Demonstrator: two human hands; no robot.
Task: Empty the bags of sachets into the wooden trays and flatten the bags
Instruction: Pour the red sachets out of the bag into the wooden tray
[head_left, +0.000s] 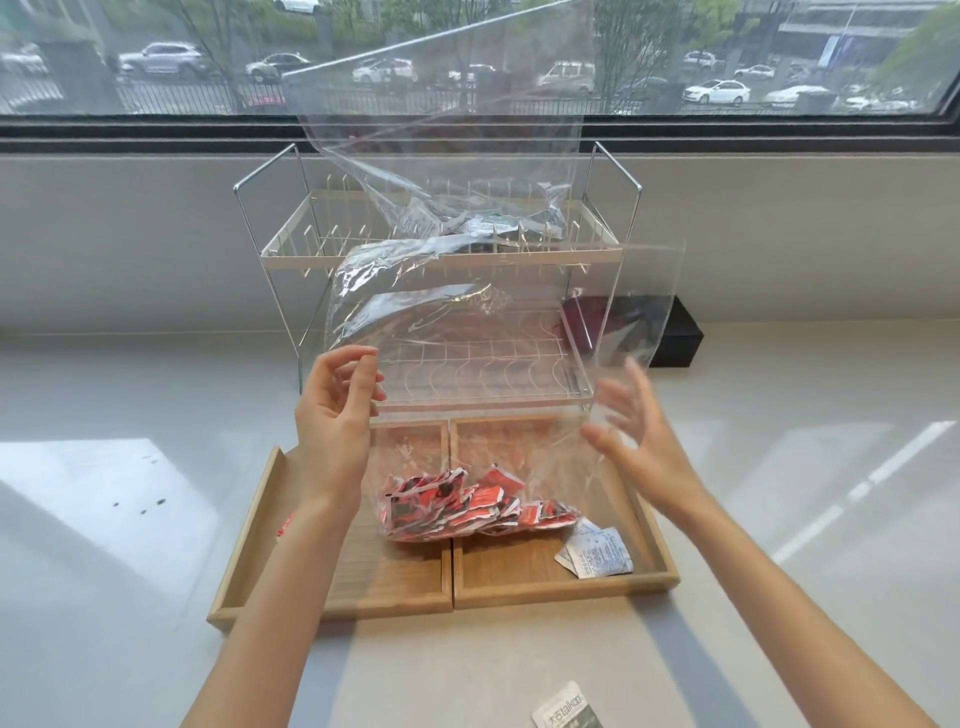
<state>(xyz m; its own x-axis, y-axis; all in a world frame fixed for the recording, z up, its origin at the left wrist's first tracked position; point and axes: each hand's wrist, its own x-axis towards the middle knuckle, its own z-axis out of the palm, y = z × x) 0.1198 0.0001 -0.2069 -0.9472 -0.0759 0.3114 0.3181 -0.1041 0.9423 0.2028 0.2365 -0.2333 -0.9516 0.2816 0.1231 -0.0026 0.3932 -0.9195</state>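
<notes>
White glossy table (130, 519) under a wide window (467, 57) looking out on a car park. Landmark: the two-tier wire rack (441, 249) at the back of the table. Just in front of the rack sit two wooden trays side by side, touching: left tray (395, 582), right tray (519, 577).

Clear plastic bag (467, 374) stands upright in front of the rack, its bottom resting across the divide between the two trays. Red-and-white sachets (467, 506) are piled in the bag's bottom. A few white sachets (597, 551) lie loose in the right tray, just beside the bag.

Second clear bag (441, 130) sits on the rack's top tier, reaching up in front of the window, with pale sachets (467, 226) at its base.

Left hand (337, 415) pinches the front bag's left edge, fingers (363, 371) closed on the plastic. Right hand (639, 436) is motion-blurred at the bag's right side, fingers spread wide; cannot tell whether it touches the plastic.

Dark box (675, 338) on the table right of the rack. One white printed sachet (566, 709) lies on the table well in front of the trays.
</notes>
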